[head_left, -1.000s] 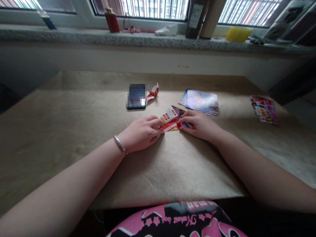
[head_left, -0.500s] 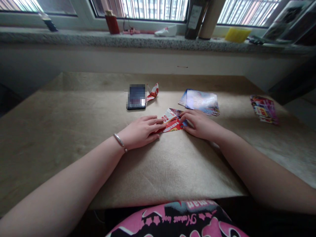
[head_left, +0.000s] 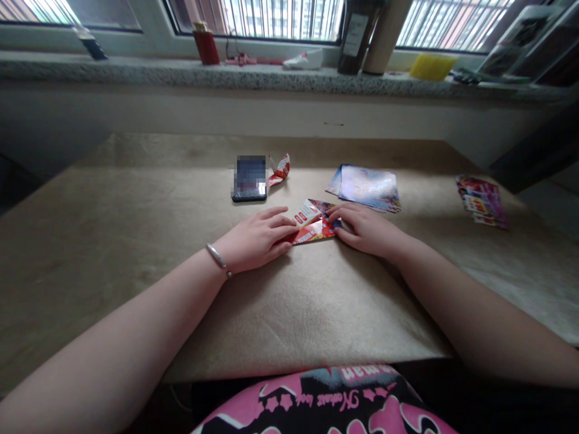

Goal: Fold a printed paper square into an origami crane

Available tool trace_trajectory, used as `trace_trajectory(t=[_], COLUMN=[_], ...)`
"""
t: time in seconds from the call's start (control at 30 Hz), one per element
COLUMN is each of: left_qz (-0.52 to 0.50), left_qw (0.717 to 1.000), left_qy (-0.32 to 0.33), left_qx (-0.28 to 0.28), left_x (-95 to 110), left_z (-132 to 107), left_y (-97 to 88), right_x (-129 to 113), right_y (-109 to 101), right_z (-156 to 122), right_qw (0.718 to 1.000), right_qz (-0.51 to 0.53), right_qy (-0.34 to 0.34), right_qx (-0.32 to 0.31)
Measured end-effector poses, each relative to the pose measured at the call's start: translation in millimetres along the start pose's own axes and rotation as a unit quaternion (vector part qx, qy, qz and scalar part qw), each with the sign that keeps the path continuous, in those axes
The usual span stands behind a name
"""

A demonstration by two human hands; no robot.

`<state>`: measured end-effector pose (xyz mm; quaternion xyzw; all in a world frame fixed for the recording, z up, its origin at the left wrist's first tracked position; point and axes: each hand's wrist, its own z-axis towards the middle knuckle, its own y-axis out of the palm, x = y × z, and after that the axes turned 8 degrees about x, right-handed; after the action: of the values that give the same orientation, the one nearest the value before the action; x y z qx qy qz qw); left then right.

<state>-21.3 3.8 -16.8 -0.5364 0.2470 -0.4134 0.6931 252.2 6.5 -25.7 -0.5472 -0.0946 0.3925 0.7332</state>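
A sheet of glossy printed paper, red and white with a blue patch, lies folded on the table in front of me. My left hand rests palm down at its left end, fingers stretched out and the tips on the paper. At the right end, my right hand has its fingers curled, with thumb and forefinger closed on the paper's edge. The fingers cover both ends of the folded paper.
Beyond my left hand are a phone and a small folded red-and-white paper. A stack of glossy sheets lies past my right hand. More colourful papers sit far right. Bottles and small items line the granite windowsill.
My left fingers have drawn slightly left, baring more of the paper's left end. The right fingers have shifted a little on the paper. The other things stay put.
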Motion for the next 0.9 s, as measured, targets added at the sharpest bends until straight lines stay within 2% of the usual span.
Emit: trace_trajectory(t=[0.1, 0.3, 0.43, 0.53, 0.73, 0.9], left_qz=[-0.025, -0.079, -0.094, -0.099, -0.097, -0.081], left_qw=[1.000, 0.996, 0.994, 0.994, 0.995, 0.995], left_qy=[0.008, 0.029, 0.042, 0.049, 0.038, 0.023], left_qx=[0.009, 0.021, 0.025, 0.013, 0.013, -0.044], left_x=[-1, -1, 3, 6, 7, 4], left_z=[1, 1, 2, 3, 3, 2], left_y=[-1.5, -1.0, -0.7, -1.3, 0.6, 0.4], right_x=[-3, -4, -10, -14, -10, -10], right_y=[1, 9, 13, 16, 18, 20], right_z=[2, 4, 7, 8, 10, 10], right_qw=[1.000, 0.998, 0.992, 0.988, 0.989, 0.991], right_qz=[0.006, -0.036, -0.125, -0.141, -0.124, -0.106], right_qy=[0.005, -0.046, 0.015, 0.061, 0.068, 0.082], right_qx=[-0.001, -0.001, 0.027, 0.034, 0.038, 0.029])
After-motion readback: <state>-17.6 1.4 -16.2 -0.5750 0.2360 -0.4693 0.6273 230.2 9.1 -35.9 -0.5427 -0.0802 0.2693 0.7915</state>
